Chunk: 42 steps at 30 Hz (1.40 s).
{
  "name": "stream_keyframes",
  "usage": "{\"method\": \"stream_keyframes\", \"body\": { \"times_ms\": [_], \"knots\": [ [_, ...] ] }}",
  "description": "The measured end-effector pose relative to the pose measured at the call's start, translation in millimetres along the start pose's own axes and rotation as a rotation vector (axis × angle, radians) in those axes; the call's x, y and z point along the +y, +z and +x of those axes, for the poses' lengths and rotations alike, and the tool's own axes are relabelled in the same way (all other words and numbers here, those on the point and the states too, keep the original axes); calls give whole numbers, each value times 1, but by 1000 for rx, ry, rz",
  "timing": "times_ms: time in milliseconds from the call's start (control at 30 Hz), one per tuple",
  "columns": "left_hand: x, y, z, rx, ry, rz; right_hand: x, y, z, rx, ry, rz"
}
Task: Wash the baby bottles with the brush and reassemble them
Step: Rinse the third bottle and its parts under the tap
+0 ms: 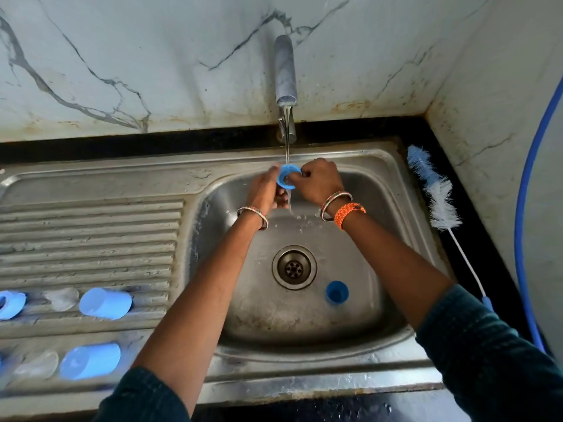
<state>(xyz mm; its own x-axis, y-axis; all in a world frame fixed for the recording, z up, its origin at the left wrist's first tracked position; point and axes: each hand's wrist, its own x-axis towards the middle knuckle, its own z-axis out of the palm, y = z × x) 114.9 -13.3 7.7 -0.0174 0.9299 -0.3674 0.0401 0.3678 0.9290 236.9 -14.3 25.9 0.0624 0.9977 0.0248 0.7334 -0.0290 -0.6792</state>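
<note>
Under the running tap, both my hands hold a blue bottle ring in the water stream. My left hand grips it from the left, and my right hand pinches its right edge with curled fingers. A blue cap stands in the sink basin, right of the drain. The bottle brush, blue and white bristles on a thin white handle, lies along the sink's right rim. On the drainboard at the left lie two blue caps, two clear teats and another blue ring.
A marble-patterned wall rises behind the sink and on the right. A blue hose runs down the right wall. A black counter strip borders the sink at the back and right.
</note>
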Motion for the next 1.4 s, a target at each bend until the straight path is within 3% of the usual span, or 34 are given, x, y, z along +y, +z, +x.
{"method": "stream_keyframes", "body": {
  "times_ms": [133, 267, 333, 433, 533, 600, 733, 967, 1133, 1200, 1333, 1400],
  "knots": [
    [-7, -2, -9, -40, 108, 107, -6, -6, -3, -20, -28, 54],
    [-4, -4, -10, 5, 25, 73, -1, 0, -9, -214, -14, 491],
    [-1, -6, -10, -77, -44, 44, 2, -1, -9, -213, -61, 557],
    [7, -11, -13, -325, -235, -38, 1, -6, -9, -262, -106, 673],
    [15, -10, -17, -414, -285, 174, 4, -9, -7, -322, -110, 723],
    [18, -9, -19, -323, -195, 410, 8, -10, -5, -346, -90, 690],
    [13, -18, -10, 2, 294, 784, 7, -10, -5, -431, 11, 705],
    [19, -10, -2, 180, 655, 669, -2, -23, -9, -425, 194, 712],
    [16, -8, -6, 204, 780, 794, -5, -26, 0, -636, 367, 701],
    [11, -3, -5, 211, 676, 638, -9, -20, 1, -583, 372, 689],
    [2, 2, -8, 105, 73, -204, -13, -4, -1, -538, 223, 792],
    [1, -3, -12, 24, -97, -400, -10, -3, -3, -499, 176, 850]
  ]
}}
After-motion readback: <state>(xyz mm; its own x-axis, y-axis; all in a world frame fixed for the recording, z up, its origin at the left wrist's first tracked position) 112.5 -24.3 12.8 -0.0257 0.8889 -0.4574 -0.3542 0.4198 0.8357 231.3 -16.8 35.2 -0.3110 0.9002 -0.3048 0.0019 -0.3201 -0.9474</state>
